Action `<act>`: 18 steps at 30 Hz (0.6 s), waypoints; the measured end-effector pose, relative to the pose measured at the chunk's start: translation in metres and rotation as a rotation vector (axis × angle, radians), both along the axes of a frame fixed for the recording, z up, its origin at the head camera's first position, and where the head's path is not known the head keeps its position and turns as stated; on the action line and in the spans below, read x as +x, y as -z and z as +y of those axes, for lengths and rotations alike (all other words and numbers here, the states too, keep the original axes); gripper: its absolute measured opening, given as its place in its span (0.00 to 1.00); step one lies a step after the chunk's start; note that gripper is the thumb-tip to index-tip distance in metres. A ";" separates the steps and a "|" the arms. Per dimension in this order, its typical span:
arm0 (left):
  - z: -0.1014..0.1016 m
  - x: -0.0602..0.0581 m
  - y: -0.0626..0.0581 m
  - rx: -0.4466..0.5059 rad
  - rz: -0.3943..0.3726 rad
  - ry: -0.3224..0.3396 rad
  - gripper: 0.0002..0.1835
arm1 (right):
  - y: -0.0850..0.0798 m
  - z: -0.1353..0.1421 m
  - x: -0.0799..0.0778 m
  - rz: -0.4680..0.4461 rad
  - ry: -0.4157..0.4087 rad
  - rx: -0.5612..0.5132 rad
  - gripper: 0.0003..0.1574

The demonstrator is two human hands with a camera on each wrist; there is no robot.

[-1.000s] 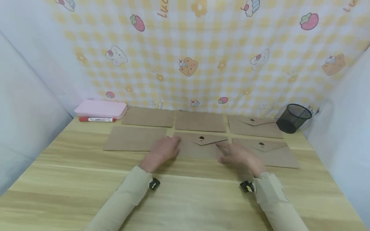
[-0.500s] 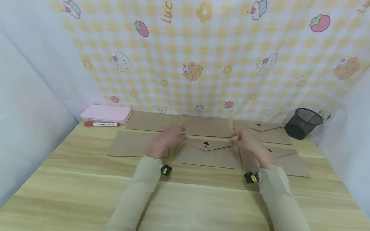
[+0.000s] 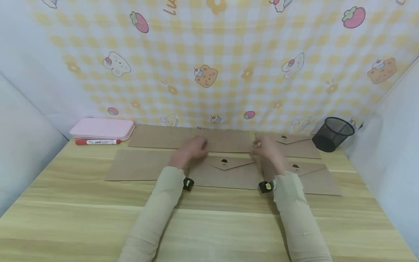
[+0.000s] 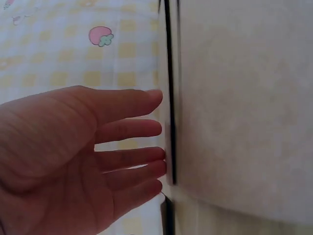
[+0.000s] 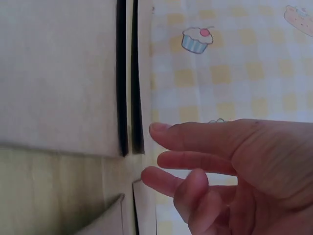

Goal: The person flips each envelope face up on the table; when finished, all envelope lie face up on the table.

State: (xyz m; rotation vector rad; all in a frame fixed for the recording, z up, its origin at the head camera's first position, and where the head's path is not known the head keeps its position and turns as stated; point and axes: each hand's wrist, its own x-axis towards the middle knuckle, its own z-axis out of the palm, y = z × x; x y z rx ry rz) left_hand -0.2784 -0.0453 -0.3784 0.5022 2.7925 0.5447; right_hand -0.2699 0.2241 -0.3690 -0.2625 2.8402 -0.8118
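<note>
Brown paper envelopes lie in two rows on the table. In the head view, my left hand [image 3: 191, 152] is at the left end of the plain back middle envelope [image 3: 229, 141]. At that envelope's right end is my right hand [image 3: 269, 150]. Neither hand holds anything. The left wrist view shows the left fingers [image 4: 132, 159] nearly straight, tips close to an envelope edge. In the right wrist view, the thumb [image 5: 195, 134] points at an envelope edge and some fingers are bent. The front middle envelope [image 3: 226, 178] has its flap up, with a small printed hat.
To the left are two plain envelopes, back [image 3: 160, 136] and front [image 3: 135, 165]. Flap-side-up envelopes lie at back right [image 3: 304, 150] and front right [image 3: 319, 183]. A pink case [image 3: 102, 128], a red marker [image 3: 98, 142] and a black mesh pen holder [image 3: 332, 134] stand along the back.
Both hands have left the sides of the front middle envelope and moved back to the ends of the back middle one. The head view has shifted slightly.
</note>
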 end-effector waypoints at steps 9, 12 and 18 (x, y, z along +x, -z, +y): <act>-0.002 -0.001 0.005 0.028 0.034 -0.037 0.19 | 0.008 -0.002 -0.003 0.018 0.012 -0.013 0.19; -0.002 -0.002 0.006 0.041 0.046 -0.045 0.17 | 0.008 0.001 -0.002 0.040 -0.013 -0.065 0.19; -0.002 0.002 0.004 0.032 0.043 -0.078 0.18 | 0.004 0.002 0.001 0.062 -0.074 -0.108 0.25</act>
